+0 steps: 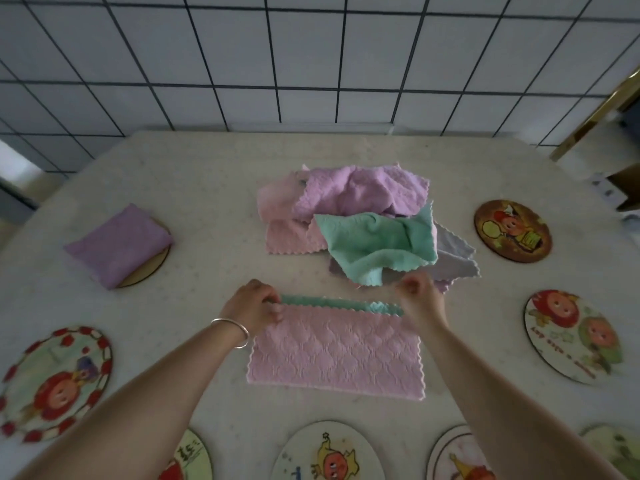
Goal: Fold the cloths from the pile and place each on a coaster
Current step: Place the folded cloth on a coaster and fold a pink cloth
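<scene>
A pink cloth [336, 355] with a green underside lies folded in half on the table in front of me. My left hand [254, 304] pinches its far left corner and my right hand [420, 299] pinches its far right corner, where a green strip shows along the far edge. Behind it sits the pile of cloths [360, 220]: purple, pink, green and grey ones heaped together. At the left a folded purple cloth [119, 244] rests on a round wooden coaster [149, 268].
Round picture coasters ring the table: one at the left [55, 382], two at the right [512, 230] [575, 336], several along the near edge [329, 452]. A tiled wall rises behind the table, and a gold-framed object [595, 112] stands at the far right.
</scene>
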